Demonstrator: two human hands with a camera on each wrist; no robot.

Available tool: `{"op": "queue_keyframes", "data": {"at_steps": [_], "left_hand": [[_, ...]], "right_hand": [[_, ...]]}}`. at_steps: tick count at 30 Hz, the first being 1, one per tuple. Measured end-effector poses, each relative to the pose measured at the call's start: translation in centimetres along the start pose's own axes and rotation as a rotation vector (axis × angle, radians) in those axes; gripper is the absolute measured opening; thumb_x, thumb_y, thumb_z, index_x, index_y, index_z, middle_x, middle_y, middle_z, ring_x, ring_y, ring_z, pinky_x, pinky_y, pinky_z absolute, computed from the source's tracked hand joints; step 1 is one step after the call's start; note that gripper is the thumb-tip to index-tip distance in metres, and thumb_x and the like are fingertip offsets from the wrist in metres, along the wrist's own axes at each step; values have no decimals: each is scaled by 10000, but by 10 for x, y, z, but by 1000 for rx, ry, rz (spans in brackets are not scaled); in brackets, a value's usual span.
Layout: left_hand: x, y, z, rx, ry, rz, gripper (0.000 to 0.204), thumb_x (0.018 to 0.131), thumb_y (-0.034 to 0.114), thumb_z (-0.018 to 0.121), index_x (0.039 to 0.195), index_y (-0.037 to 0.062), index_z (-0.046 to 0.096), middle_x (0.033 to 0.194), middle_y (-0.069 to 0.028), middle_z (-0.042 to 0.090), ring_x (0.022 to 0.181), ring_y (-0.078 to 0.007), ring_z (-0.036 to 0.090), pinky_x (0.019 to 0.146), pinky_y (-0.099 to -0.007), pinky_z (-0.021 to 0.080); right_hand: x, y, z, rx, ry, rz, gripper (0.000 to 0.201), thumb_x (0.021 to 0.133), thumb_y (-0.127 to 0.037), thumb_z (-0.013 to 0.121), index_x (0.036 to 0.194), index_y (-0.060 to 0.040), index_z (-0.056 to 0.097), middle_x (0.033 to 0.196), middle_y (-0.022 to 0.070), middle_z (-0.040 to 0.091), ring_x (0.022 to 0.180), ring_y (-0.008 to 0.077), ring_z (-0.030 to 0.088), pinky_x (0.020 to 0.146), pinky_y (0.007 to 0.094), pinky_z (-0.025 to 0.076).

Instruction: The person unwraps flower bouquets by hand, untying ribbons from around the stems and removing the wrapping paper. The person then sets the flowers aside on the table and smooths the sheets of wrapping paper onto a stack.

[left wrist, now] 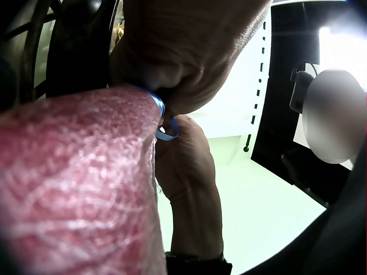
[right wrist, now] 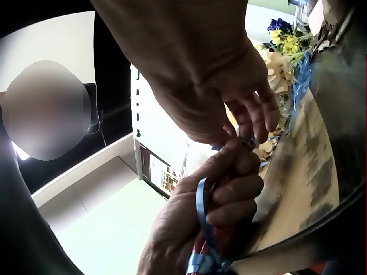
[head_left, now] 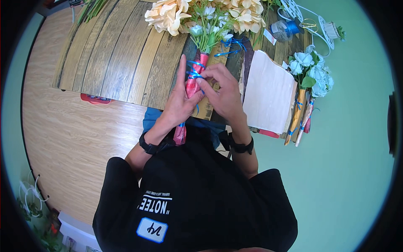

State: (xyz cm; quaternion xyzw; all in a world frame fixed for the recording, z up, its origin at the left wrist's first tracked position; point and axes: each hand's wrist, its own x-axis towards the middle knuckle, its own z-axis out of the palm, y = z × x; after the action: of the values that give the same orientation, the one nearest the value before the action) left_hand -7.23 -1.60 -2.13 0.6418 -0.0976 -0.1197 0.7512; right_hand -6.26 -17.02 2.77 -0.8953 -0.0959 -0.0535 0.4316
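A bunch of peach and white flowers (head_left: 205, 31) has its stems in a pink wrapper (head_left: 192, 88), crossed by blue ribbon (head_left: 194, 74). My left hand (head_left: 181, 103) grips the wrapper, its index finger pointing up alongside. From the other side my right hand (head_left: 222, 92) pinches the ribbon at the wrapper, fingers bent. The wrapper (left wrist: 80, 183) fills the lower left of the left wrist view, a ribbon loop (left wrist: 167, 136) beside it. In the right wrist view, ribbon (right wrist: 202, 209) curves over my left hand (right wrist: 178, 223), whose fingers are curled; my right hand (right wrist: 200, 69) meets it.
Right of my hands lies a stack of pale paper (head_left: 268, 92). Beyond it, blue flowers (head_left: 312, 69) stand out from two wrapped bundles at the table's right edge. A blue ribbon spool (head_left: 294, 27) is at the back right, green stems (head_left: 92, 10) at the back left.
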Motion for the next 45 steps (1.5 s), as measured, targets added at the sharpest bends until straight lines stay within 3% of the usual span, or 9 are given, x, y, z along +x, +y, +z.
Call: {"op": "queue_keyframes", "data": {"at_steps": [1,5,7,11,21,33,36,40,45], "left_hand": [[0,-2,1,24,26,78,999,948,-42,613,1626,158,-93,1289,-121,566,894,-92,577,712,-230,511],[-3,6,0,-137,15,-72,1019,956,-29,621,1621,180,-122,1272,-134,573,903,-89,582,717,-228,510],[-3,6,0,-160,23,-89,1057,964,94,678,1585,58,-176,1325,-204,565,1112,-210,606,967,-334,494],[-4,13,-1,-93,24,-163,1090,955,110,700,1577,48,-193,1233,-174,610,1048,-194,618,938,-327,507],[-4,18,-6,-232,26,-256,1105,934,54,700,1589,150,-184,934,-64,605,561,-97,542,445,-256,444],[2,16,-9,-339,42,-193,902,957,52,660,1611,102,41,795,-9,558,486,-72,502,396,-232,417],[5,18,-11,-404,76,-199,607,981,87,654,1503,38,349,758,23,535,491,-53,490,398,-219,394],[10,22,-16,-458,68,-208,389,989,113,658,1329,26,492,748,28,530,499,-40,471,418,-205,365],[12,25,-27,-456,83,-186,413,990,136,663,1348,32,487,736,32,529,506,-41,476,425,-205,372]], "right_hand": [[3,-1,-5,52,-33,-10,178,838,-106,768,963,-18,676,1005,97,632,850,217,645,770,323,512],[5,1,-17,260,-199,13,118,876,-21,726,976,3,667,1077,76,632,964,144,593,824,296,482],[4,3,-15,401,-208,38,105,890,-37,723,964,13,668,1021,73,648,914,137,606,806,288,489],[2,-8,-23,743,-172,299,134,925,-70,721,976,41,665,881,53,666,779,108,617,720,259,501],[9,-7,-85,1101,67,109,140,967,-124,678,1008,6,645,711,18,536,625,125,502,551,269,410],[25,-34,-168,960,309,-97,151,1001,-147,621,1029,2,610,748,28,468,656,167,458,572,300,387],[46,-30,-171,742,275,-8,183,963,-163,691,1002,14,670,727,40,532,655,172,531,582,296,433],[87,-5,-163,516,281,109,202,943,-181,722,994,11,686,754,40,602,670,133,588,585,262,465],[123,38,-146,306,131,237,220,934,-230,740,976,-16,708,822,23,668,717,107,630,597,248,488]]}}
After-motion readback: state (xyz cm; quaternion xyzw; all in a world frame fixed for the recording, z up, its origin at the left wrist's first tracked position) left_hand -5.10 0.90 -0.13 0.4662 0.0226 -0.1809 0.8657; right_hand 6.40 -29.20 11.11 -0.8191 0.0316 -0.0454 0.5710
